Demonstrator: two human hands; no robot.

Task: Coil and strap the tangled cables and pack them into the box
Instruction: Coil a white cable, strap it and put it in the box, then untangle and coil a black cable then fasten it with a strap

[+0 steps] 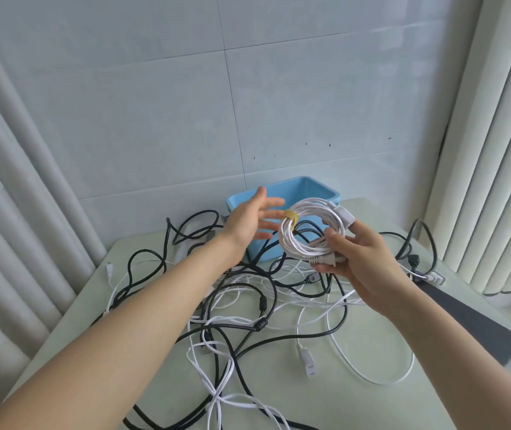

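My right hand (356,259) grips a coiled white power cable (302,240) in the air above the table, its two plugs near my fingers. A yellow strap (291,216) wraps the coil at its upper left. My left hand (249,220) is held open just left of the coil, fingers spread, not touching it. Behind both hands stands the light blue box (310,189), open at the top. A tangle of black and white cables (248,308) lies spread on the pale green table (387,408) below.
A dark grey strip (471,321) lies on the table's right side. Tiled wall rises behind the box. Ribbed white curtains hang at left (6,212) and right (496,150). Loose cable ends reach toward the table's left and right edges.
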